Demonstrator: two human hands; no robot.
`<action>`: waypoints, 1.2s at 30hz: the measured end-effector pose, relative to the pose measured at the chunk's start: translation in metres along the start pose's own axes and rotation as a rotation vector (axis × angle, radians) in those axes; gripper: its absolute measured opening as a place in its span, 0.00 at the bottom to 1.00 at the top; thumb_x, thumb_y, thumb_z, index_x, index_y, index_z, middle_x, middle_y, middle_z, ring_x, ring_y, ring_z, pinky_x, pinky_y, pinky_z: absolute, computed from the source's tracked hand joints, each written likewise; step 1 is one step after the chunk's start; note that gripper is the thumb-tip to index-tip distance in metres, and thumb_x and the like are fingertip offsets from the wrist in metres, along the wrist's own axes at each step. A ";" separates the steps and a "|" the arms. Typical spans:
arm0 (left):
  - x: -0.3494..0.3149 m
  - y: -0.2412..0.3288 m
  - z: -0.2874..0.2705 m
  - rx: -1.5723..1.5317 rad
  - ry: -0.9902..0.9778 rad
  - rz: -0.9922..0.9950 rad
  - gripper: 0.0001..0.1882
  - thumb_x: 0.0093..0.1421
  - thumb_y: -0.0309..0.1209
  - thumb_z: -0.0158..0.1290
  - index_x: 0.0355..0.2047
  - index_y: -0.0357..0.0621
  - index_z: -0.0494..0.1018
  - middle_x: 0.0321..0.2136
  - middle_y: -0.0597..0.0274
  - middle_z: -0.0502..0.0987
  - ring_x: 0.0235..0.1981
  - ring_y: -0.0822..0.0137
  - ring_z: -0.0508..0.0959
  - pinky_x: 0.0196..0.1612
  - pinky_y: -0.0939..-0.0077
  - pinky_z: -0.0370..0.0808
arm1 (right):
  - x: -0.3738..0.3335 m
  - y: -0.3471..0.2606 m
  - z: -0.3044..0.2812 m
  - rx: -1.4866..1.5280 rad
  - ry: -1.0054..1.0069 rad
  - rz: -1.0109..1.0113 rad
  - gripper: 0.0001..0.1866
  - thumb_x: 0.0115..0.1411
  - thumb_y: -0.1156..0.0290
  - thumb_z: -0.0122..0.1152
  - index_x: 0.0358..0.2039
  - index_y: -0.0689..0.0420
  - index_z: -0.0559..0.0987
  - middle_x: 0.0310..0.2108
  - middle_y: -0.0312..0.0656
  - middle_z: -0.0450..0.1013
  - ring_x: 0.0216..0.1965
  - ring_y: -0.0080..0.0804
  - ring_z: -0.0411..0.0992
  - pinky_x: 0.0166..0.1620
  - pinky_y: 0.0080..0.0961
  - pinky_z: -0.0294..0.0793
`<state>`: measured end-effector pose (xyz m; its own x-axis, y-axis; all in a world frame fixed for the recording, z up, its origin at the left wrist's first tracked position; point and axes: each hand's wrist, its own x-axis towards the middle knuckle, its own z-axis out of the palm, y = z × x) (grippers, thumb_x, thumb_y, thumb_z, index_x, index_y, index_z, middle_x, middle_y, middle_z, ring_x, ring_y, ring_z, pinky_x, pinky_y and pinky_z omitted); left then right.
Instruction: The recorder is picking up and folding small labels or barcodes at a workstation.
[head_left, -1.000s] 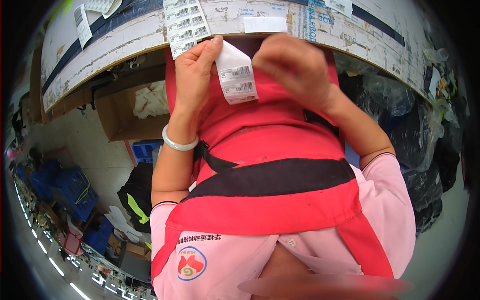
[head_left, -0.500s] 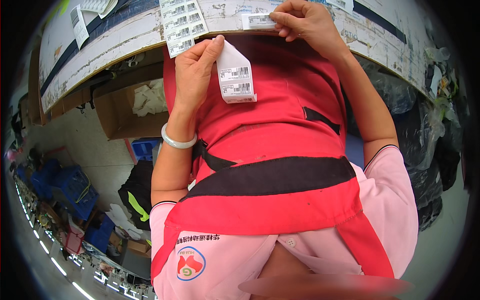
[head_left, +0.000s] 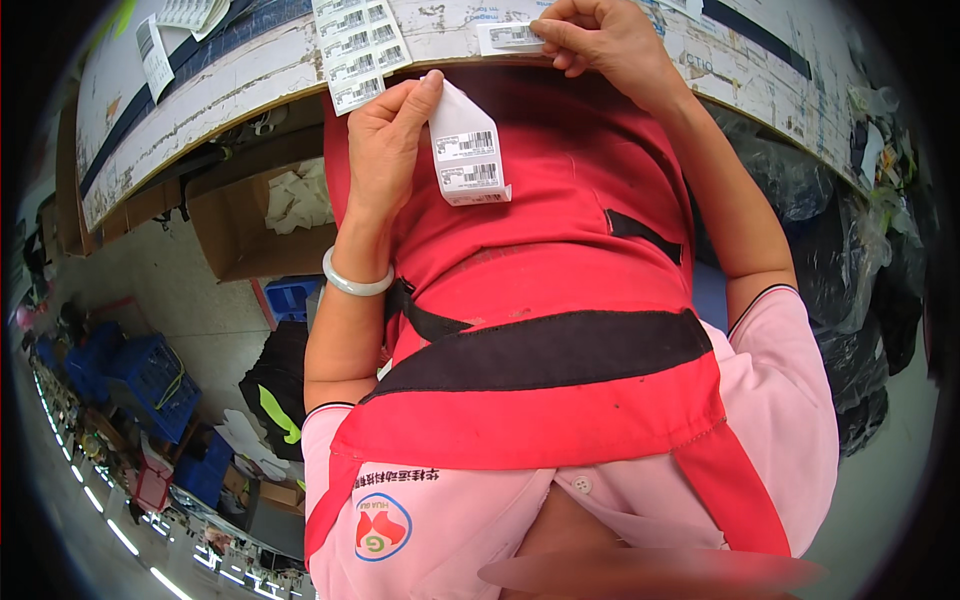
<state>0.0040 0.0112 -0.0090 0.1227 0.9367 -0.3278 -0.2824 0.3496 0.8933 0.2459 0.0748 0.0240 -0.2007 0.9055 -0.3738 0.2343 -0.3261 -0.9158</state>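
My left hand (head_left: pixel 388 140) pinches the top of a strip of barcode stickers (head_left: pixel 468 160) between thumb and fingers. The strip hangs down over my red apron, its lower end curled. At the table edge, my right hand (head_left: pixel 605 45) pinches the right end of a small white barcode label (head_left: pixel 510 38), which lies on or just above the tabletop; I cannot tell which. To the left of it, a sheet of barcode stickers (head_left: pixel 360 45) in two columns rests on the table and overhangs its front edge, close to my left hand.
The worn white table (head_left: pixel 240 90) spans the top of the view. More labels (head_left: pixel 155 58) lie at its left. Below it stands a cardboard box (head_left: pixel 225 225) with pale scraps inside. Blue plastic crates (head_left: pixel 150 385) are at the left, and dark plastic bags (head_left: pixel 850 270) at the right.
Both hands keep their pinches. The right hand and its label appear slightly farther left and up; the strip in the left hand has shifted only a little the same way.
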 end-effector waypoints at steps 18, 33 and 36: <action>0.003 -0.007 -0.005 0.007 -0.034 -0.028 0.14 0.65 0.35 0.55 0.34 0.35 0.80 0.25 0.67 0.79 0.24 0.82 0.73 0.27 0.89 0.68 | -0.004 -0.008 0.007 -0.092 0.032 -0.018 0.07 0.62 0.71 0.59 0.32 0.62 0.76 0.22 0.37 0.74 0.22 0.20 0.72 0.25 0.15 0.73; -0.006 0.001 -0.001 0.001 0.029 -0.025 0.14 0.67 0.35 0.52 0.37 0.34 0.79 0.29 0.68 0.78 0.28 0.81 0.74 0.32 0.88 0.70 | -0.012 -0.007 -0.029 0.046 0.180 -0.154 0.08 0.64 0.70 0.57 0.32 0.61 0.77 0.23 0.34 0.74 0.21 0.18 0.71 0.24 0.16 0.72; -0.005 0.007 0.002 -0.062 0.032 0.018 0.14 0.67 0.35 0.52 0.40 0.35 0.78 0.32 0.65 0.79 0.30 0.79 0.76 0.33 0.87 0.73 | 0.002 0.008 -0.100 -0.106 0.471 -0.232 0.08 0.62 0.69 0.59 0.30 0.60 0.78 0.21 0.33 0.73 0.21 0.17 0.71 0.25 0.14 0.70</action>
<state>0.0037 0.0089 0.0000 0.0869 0.9425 -0.3227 -0.3428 0.3324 0.8786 0.3423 0.1009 0.0311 0.1846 0.9822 -0.0346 0.3340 -0.0958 -0.9377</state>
